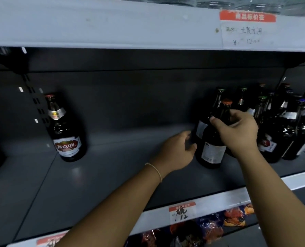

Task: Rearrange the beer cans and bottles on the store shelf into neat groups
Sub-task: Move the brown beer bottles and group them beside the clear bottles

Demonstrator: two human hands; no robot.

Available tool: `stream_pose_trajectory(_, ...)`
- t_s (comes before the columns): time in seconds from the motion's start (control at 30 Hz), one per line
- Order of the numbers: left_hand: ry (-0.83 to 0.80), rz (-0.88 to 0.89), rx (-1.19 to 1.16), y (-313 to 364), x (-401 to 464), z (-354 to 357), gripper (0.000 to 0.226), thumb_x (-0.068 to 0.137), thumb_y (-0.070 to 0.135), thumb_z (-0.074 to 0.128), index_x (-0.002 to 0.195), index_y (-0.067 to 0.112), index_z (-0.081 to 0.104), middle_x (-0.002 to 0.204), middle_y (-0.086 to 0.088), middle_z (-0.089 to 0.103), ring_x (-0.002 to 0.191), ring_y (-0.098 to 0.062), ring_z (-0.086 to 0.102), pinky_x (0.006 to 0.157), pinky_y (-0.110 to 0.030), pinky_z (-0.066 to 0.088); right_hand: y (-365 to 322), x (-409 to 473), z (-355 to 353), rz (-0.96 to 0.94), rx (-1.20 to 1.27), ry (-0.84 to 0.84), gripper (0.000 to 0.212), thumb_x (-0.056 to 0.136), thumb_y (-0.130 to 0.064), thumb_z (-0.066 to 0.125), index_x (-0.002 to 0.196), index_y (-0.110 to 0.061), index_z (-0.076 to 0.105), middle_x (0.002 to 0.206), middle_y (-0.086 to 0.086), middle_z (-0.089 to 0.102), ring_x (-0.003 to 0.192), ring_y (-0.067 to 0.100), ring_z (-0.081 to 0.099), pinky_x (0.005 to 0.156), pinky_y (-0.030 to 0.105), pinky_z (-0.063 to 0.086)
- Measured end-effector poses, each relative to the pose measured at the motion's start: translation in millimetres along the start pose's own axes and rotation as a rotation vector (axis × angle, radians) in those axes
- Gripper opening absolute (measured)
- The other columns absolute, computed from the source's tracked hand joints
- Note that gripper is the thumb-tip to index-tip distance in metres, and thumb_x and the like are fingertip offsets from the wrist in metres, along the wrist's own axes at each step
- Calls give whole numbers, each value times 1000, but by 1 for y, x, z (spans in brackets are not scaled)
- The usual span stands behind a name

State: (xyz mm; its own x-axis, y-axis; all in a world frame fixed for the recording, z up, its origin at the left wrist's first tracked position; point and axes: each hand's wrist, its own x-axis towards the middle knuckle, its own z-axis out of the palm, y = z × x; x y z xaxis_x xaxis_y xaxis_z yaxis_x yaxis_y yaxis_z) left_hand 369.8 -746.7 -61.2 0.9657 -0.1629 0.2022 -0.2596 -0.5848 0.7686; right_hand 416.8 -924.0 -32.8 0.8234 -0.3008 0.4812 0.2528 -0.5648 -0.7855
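A dark beer bottle (211, 148) with an orange cap stands near the middle right of the grey shelf (98, 177). My right hand (240, 131) grips its neck from above. My left hand (176, 152) sits just left of the bottle's base with fingers loosely curled; whether it touches the glass I cannot tell. A second bottle (204, 122) with a green cap stands right behind. A lone bottle with a red and white label (66, 132) stands upright at the far left. Several dark bottles (287, 125) crowd the right end.
The shelf above has a white edge with a price tag (247, 29). The front rail carries a handwritten price tag (182, 212). Snack bags (210, 227) lie on the shelf below. A wide bare stretch of shelf lies between the left bottle and my hands.
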Motion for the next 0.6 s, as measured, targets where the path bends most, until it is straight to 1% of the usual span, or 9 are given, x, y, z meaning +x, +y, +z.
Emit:
stream_pose_trajectory(0.03,-4,8,-2,-2,-4,-2,59,93,29,60,145,11,38,142,-7,50,130,-19,49,106,-30,41,-7,-6,2,-11,14,7,37,67,-57,77,83,-24,68,90,9,65,81,18,65,77,40,58)
stream_pose_trajectory(0.1,-8,27,-14,-6,-13,-8,61,90,25,66,143,9,40,141,-7,51,128,-18,50,101,-21,39,-18,-17,10,-24,50,15,29,70,-41,85,86,-22,70,93,9,63,79,14,60,77,33,55)
stream_pose_trajectory(0.13,-10,31,-21,-8,-18,-13,63,88,23,68,142,10,41,140,-7,52,127,-18,50,101,-21,39,-24,-24,14,-37,70,12,28,69,-39,86,86,-22,70,93,10,64,79,14,59,75,31,54)
stream_pose_trajectory(0.2,-7,31,-33,-15,-28,-21,62,83,27,73,138,17,46,135,-2,56,122,-16,54,103,-29,44,-36,-37,23,-49,120,-7,30,66,-42,87,82,-22,71,90,11,64,78,18,62,73,34,56)
stream_pose_trajectory(0.27,11,26,-49,-26,-38,-30,58,75,38,74,128,30,51,127,6,62,115,-11,59,99,-37,49,-49,-50,33,-57,161,-34,33,63,-49,85,78,-25,68,86,9,63,79,22,65,72,38,58)
stream_pose_trajectory(0.33,22,0,-83,-35,-51,-45,57,72,42,75,123,37,50,124,13,63,112,-5,59,97,-37,50,-67,-65,45,-55,220,-77,35,59,-54,84,74,-29,64,84,7,62,80,23,66,71,40,59)
stream_pose_trajectory(0.43,36,-28,-117,-51,-73,-73,60,72,40,80,125,36,51,123,18,62,111,1,58,97,-32,50,-92,-86,64,-42,327,-168,37,53,-58,83,77,-34,68,90,7,65,82,23,69,73,44,61)
stream_pose_trajectory(0.5,54,-52,-165,-64,-88,-93,64,69,39,83,125,37,52,121,19,63,111,1,59,97,-33,50,-109,-100,75,-45,393,-257,34,55,-51,86,80,-34,71,92,7,68,82,21,71,74,43,61)
stream_pose_trajectory(0.6,95,-91,-289,-84,-110,-124,69,65,28,88,123,34,52,119,14,65,111,-3,61,98,-34,50,-136,-123,90,-126,462,-366,23,67,-28,89,82,-31,72,93,6,69,77,15,69,73,33,59)
